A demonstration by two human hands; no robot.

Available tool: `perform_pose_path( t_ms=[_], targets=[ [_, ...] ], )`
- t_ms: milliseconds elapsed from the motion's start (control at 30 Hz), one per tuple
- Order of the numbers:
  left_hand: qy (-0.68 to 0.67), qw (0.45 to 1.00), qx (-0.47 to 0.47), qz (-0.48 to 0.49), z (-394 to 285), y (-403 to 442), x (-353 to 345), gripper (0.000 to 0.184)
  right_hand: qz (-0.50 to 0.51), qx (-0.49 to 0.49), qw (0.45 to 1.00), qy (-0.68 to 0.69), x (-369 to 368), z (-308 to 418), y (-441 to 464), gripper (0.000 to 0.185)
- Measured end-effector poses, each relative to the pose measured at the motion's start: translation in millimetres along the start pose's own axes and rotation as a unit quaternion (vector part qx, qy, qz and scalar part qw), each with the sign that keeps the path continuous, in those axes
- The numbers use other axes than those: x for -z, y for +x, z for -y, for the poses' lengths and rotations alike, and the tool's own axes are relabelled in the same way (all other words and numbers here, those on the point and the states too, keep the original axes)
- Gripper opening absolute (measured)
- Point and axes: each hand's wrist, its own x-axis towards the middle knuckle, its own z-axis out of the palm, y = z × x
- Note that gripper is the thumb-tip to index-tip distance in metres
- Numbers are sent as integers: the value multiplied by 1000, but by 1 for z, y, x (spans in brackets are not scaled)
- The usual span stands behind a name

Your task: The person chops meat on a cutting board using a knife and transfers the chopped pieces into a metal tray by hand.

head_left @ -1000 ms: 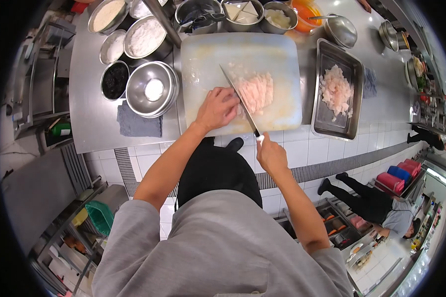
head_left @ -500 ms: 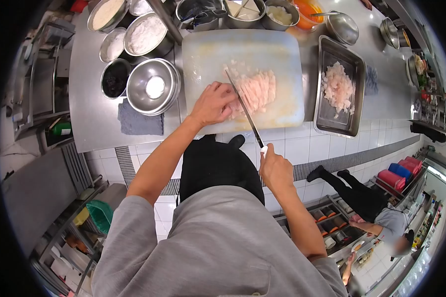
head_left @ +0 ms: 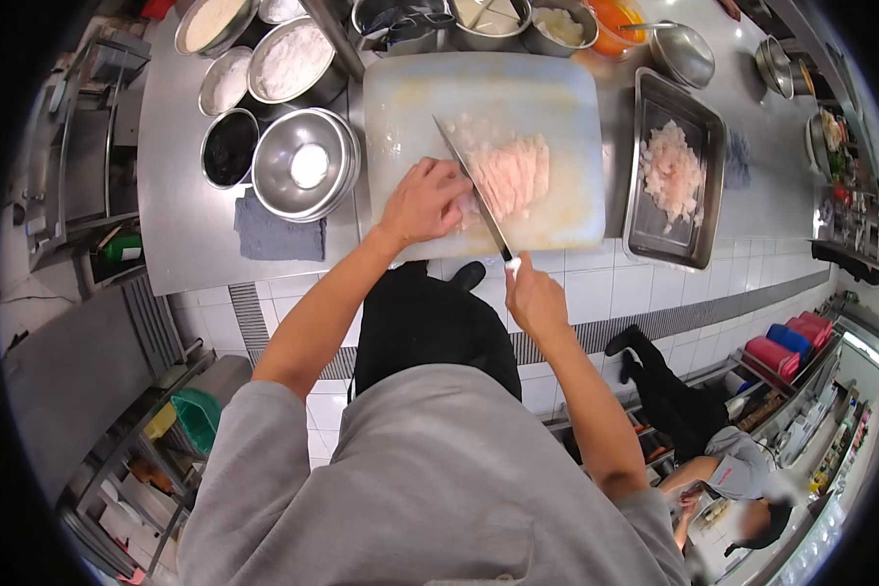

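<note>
My right hand (head_left: 537,296) is closed round the white handle of a long kitchen knife (head_left: 485,217). The blade slants away from me to the upper left and lies along the left side of sliced, pale pink raw meat (head_left: 515,174). On the blade's other side, my left hand (head_left: 425,202) has its fingers curled, pressing down on the meat's left end. Part of what lies beneath those fingers is hidden. Small cut bits are scattered beyond the meat on a whitish cutting board (head_left: 400,107).
To the right, a metal tray (head_left: 708,210) holds diced pale meat (head_left: 671,174). Stacked steel bowls (head_left: 273,156) and tubs of white powder (head_left: 291,61) stand left. Several containers line the board's far edge, one with orange liquid (head_left: 615,21). A co-worker (head_left: 728,459) stands far right.
The knife and my right hand have shifted slightly left and away from me, with the blade still beside my left hand. The co-worker at the far right has changed posture.
</note>
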Motion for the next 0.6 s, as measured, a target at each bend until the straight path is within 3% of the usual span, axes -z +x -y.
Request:
perform_pose_path(
  t_ms=[267,600],
  targets=[
    [-2,999,-19,26,-2,-2,17,41,24,1,1000,-13,41,6,-31,29],
    [3,1000,4,6,-8,-5,6,40,24,54,998,-12,12,-13,4,35]
  ],
)
